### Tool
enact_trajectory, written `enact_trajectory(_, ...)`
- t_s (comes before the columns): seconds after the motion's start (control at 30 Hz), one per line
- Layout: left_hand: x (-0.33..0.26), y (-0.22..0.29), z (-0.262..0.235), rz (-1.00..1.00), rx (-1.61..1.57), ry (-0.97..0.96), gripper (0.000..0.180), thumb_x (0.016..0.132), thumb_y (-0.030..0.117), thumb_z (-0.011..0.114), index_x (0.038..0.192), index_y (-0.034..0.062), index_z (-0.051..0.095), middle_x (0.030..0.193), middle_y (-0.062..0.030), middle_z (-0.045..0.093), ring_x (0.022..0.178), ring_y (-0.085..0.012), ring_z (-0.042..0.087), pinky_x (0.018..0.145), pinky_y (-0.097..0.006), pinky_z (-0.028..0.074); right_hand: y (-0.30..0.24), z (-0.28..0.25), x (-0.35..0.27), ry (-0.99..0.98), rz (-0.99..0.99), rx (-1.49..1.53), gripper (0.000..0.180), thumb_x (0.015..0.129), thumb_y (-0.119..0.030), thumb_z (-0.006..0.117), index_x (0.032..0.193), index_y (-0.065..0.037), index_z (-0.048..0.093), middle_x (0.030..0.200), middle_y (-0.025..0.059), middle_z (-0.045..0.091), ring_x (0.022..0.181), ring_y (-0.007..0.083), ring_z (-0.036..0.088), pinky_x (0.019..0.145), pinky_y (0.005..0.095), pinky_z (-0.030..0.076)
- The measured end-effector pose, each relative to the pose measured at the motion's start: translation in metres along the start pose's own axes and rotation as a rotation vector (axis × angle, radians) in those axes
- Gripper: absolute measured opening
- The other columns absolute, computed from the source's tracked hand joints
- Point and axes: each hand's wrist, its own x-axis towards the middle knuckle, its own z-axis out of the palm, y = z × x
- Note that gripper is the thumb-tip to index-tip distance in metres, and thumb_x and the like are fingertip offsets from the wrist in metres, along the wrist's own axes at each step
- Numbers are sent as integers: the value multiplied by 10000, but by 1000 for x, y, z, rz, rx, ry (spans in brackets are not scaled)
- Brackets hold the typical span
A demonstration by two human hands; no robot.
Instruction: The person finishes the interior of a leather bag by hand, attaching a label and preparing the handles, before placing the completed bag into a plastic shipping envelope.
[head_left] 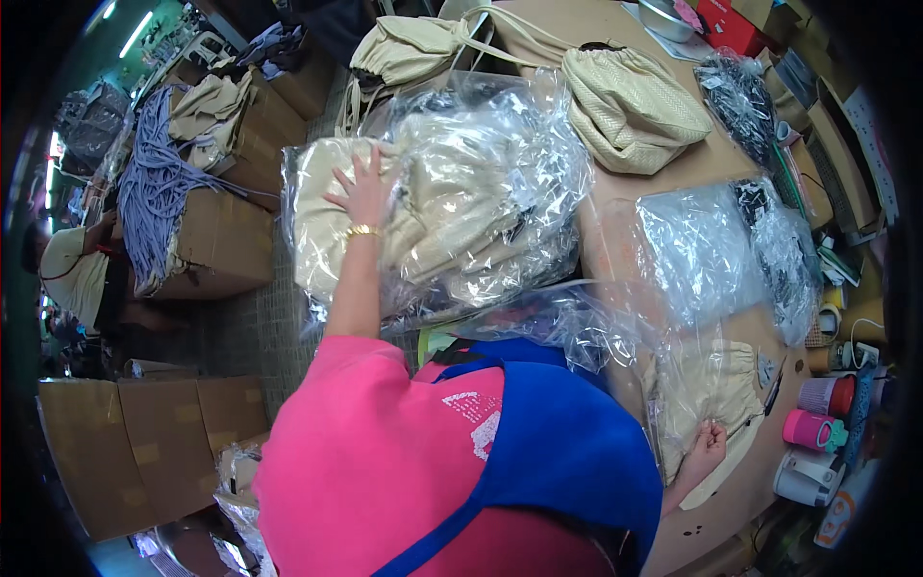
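My left hand (363,192) lies with fingers spread on a stack of beige woven bags in clear plastic (452,183), at the table's left side. At the right, my right hand (710,444) has its fingers pinched together on the edge of a clear plastic bag (687,370). Under that thin plastic lies a beige drawstring bag (735,375) with a gathered top. Whether it sits fully inside the plastic I cannot tell. Part of my right forearm is hidden by my blue apron.
Unwrapped beige drawstring bags (635,111) sit at the far side. Flat clear plastic bags (702,250) are stacked on the brown table (615,207). Cups, a pink bottle (812,430) and tape line the right edge. Cardboard boxes (216,240) and another person (77,269) are at left.
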Motion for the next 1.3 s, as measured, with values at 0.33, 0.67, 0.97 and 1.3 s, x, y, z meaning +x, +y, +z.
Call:
enact_trajectory(0.33,24,25,-94,492,-665,580,501,1041,306,380,1479,62,366,1550,-177,319,1433,-322,291,1149,-520,228,-50,-37,-6,37,111,185,121,980,-133,585,900,-48,550,724,-71,450,620,6,365,521,185,270)
enact_trajectory(0.67,-51,122,35,818,79,-204,746,901,647,460,1528,278,298,1627,-138,61,1481,-425,49,1114,-699,64,-71,-7,-18,-38,-23,126,90,956,-80,605,897,-24,567,746,-71,455,653,6,359,568,170,257)
enact_trajectory(0.97,-135,221,-189,1441,-932,-144,613,811,367,737,1319,79,551,1401,-168,508,1311,-361,455,1103,-463,328,-168,4,-14,-26,-305,91,32,901,5,637,915,24,616,825,-14,581,760,52,519,663,180,400)
enact_trajectory(1.3,-173,320,-127,1891,-972,-334,625,822,411,734,1317,86,533,1025,-161,657,942,-271,645,795,-381,497,-165,-64,-18,119,-270,245,90,860,-34,715,896,16,650,796,-20,605,722,41,524,650,186,404)
